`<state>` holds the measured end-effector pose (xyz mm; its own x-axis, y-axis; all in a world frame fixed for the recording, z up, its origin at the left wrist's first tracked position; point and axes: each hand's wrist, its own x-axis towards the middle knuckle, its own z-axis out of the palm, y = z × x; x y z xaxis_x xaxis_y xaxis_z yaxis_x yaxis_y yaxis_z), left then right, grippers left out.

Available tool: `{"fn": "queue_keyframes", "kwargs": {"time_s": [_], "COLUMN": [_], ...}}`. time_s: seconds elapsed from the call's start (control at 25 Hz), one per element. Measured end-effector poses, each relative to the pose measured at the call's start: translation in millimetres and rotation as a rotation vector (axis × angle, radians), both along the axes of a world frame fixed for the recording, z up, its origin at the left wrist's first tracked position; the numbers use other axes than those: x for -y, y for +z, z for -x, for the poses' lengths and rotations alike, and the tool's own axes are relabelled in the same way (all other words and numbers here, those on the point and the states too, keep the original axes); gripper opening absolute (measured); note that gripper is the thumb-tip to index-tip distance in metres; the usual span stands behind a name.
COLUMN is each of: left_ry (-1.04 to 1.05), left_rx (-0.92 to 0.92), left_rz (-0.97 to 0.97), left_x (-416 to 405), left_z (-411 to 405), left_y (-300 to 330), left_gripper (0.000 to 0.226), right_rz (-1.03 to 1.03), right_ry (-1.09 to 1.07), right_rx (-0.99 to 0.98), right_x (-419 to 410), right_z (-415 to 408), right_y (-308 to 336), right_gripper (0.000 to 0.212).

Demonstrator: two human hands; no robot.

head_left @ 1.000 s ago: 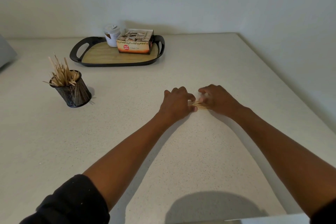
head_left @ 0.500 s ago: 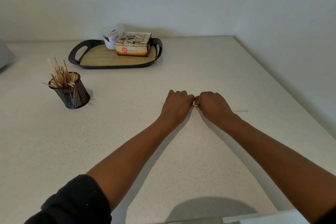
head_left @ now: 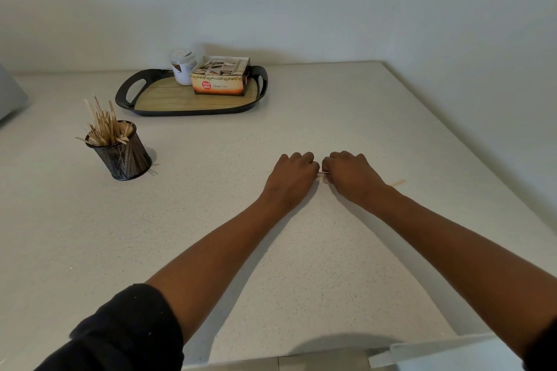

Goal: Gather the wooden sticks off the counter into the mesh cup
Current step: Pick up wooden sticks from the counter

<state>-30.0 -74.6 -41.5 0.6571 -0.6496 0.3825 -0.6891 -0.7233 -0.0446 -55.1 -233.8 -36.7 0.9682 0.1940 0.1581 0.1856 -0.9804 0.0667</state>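
Both hands are low on the bench (head_left: 331, 250), knuckles up and almost touching each other. The left hand (head_left: 291, 181) and the right hand (head_left: 351, 178) have their fingers curled down and closed on one small bundle of wooden sticks (head_left: 322, 175). Only a short pale part of the bundle shows in the narrow gap between the two hands, so I cannot tell how many sticks are in it. It seems to lie across, from left to right, with one end under each hand.

One loose stick (head_left: 398, 182) lies flat on the bench just to the right of the right wrist, apart from the bundle. Its long axis also runs nearly left to right, a little tilted. The right hand is clearly nearer to it.

The mesh cup (head_left: 123, 156) stands upright well to the left and a little farther back, already full of sticks leaning in many directions. It is on the side of the left hand, so I judge that the left hand has the shorter way for carrying the bundle there, and the sticks must be turned upright to go in.

Behind, a black tray (head_left: 126, 93) holds a tea box (head_left: 221, 81) and a white jar (head_left: 183, 68).
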Motion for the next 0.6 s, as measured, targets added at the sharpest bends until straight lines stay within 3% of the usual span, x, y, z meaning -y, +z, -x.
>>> {"fn": "queue_keyframes", "kwargs": {"time_s": [0.32, 0.6], "left_ry": [0.007, -0.018], "left_rx": [0.016, 0.0], "left_rz": [0.022, 0.012], "left_x": [-4, -12], "left_z": [5, 5], "left_y": [-2, -2], "left_gripper": [0.01, 0.013], "right_rz": [-0.034, 0.064], "right_ry": [-0.007, -0.013], "right_rx": [-0.052, 0.124], "right_x": [-6, -11], "right_z": [5, 6], "right_y": [3, -3], "right_gripper": [0.013, 0.013]}}
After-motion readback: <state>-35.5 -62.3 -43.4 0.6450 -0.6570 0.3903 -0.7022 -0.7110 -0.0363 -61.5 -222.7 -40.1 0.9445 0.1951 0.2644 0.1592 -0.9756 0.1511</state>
